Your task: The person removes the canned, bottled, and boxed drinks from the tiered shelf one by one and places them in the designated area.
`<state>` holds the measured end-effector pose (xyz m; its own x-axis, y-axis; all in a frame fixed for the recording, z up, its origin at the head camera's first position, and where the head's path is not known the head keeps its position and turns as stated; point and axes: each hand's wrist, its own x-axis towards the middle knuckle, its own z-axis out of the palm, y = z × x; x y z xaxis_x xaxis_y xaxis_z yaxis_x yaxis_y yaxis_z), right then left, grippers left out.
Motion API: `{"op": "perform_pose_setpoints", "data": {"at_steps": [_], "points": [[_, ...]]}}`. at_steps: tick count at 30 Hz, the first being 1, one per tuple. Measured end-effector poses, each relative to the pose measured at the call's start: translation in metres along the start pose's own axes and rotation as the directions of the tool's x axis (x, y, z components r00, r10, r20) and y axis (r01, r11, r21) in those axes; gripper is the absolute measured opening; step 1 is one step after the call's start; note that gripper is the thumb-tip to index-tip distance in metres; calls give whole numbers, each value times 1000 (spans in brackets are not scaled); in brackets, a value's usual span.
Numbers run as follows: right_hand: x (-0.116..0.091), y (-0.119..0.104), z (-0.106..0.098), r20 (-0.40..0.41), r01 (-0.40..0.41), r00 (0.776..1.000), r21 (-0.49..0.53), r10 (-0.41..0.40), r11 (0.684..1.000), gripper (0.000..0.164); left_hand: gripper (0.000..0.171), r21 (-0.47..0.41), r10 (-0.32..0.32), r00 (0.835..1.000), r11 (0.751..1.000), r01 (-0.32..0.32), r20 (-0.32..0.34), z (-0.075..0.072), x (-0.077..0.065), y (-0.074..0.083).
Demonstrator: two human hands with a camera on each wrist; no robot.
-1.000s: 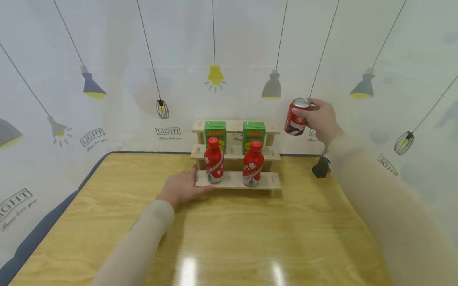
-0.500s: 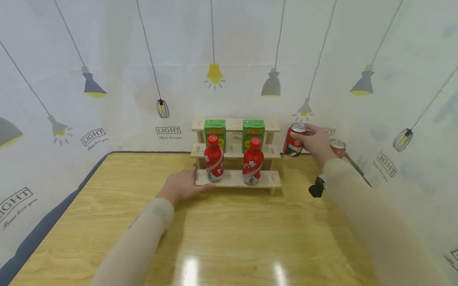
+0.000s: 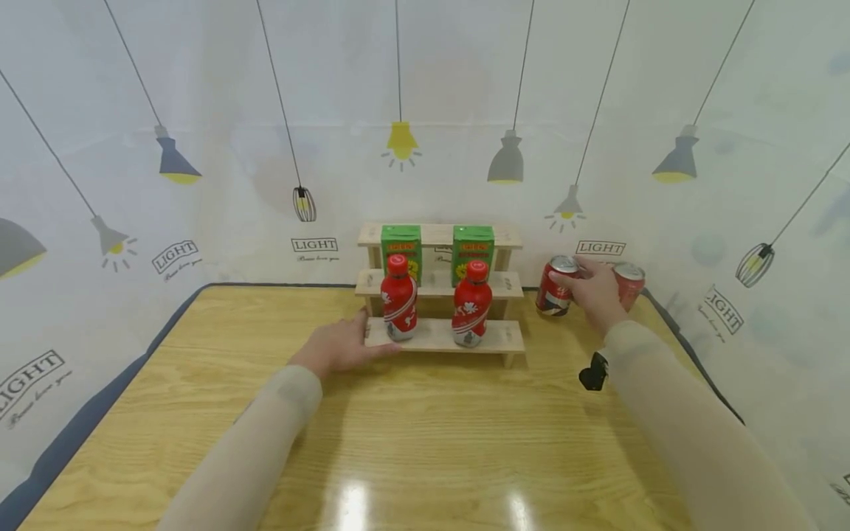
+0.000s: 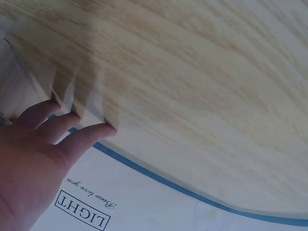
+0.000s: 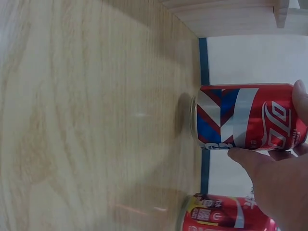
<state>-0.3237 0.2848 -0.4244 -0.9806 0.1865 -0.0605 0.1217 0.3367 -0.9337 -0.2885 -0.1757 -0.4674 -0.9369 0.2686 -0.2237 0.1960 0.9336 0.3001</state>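
My right hand (image 3: 598,289) grips a red soda can (image 3: 555,291), held upright to the right of the wooden stepped rack (image 3: 505,338). The right wrist view shows the can (image 5: 243,118) with thumb and fingers around its upper part. Its base is at or very near the tabletop; I cannot tell if it touches. A second red soda can (image 3: 629,284) stands just right of this hand, partly behind it. My left hand (image 3: 340,344) holds the left end of the rack's lowest step, thumb along the front edge. In the left wrist view, its fingers (image 4: 91,137) extend over the table.
Two red bottles (image 3: 399,302) with red caps stand on the lowest step. Behind them, two green cartons (image 3: 473,254) stand on the middle step. A small black object (image 3: 593,371) shows beside the right wrist. A lamp-patterned wall sheet (image 3: 265,147) borders the wooden table (image 3: 425,428).
My right hand has lowered the can from in front of the wall sheet to tabletop level. The second can has come into sight beside it. My left hand stays on the rack.
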Motion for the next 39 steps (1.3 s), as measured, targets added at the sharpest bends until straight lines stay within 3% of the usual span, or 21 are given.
{"op": "perform_pose_setpoints", "data": {"at_steps": [8, 17, 31, 39], "points": [[-4, 18, -2, -6, -17, 1000, -4, 17, 1000, 85, 138, -23, 3, 1000, 1000, -3, 9, 2, -2, 1], [3, 23, 5, -100, 8, 995, 9, -7, 1000, 86, 139, -45, 1, 1000, 999, -1, 12, -5, -8, 4], [0, 18, 7, -98, -26, 995, 17, 27, 1000, 85, 141, -35, 10, 1000, 999, -10, 6, -9, -3, 3], [8, 24, 8, -47, 51, 997, -67, -54, 996, 86, 138, -36, 8, 1000, 999, -9, -24, 1, 2, -2]]}}
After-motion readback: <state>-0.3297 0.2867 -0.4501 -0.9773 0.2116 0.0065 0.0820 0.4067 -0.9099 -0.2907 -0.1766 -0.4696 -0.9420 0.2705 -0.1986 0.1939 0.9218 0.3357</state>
